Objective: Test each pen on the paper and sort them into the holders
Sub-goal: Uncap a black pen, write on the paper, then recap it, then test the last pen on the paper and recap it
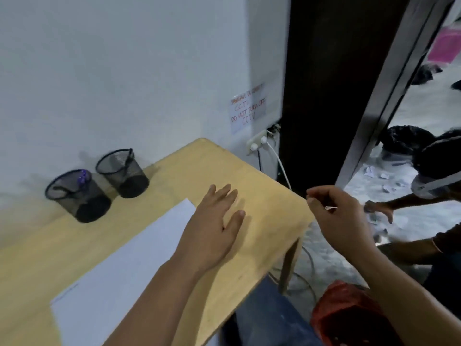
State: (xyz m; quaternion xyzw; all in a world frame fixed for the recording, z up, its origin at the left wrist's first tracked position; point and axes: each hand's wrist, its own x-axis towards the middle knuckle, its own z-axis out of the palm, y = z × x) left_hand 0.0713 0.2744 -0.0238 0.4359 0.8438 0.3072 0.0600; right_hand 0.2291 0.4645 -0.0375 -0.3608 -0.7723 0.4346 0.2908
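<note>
Two black mesh holders stand at the back left of the wooden table (264,181), against the wall. The left holder (74,196) contains a purple pen (83,178); the right holder (124,174) contains a dark pen (129,158). A white sheet of paper (117,268) lies in front of them. My left hand (214,226) rests flat on the bare table just right of the paper's far corner, fingers straight. My right hand (336,216) hovers past the table's right edge with fingers loosely curled; no pen shows in it.
A wall socket with a white cable (258,143) sits beyond the table's far corner, below a handwritten note (247,109). A red bag (349,318) lies on the floor at the right. Another person (434,171) crouches there, reaching toward scattered paper scraps.
</note>
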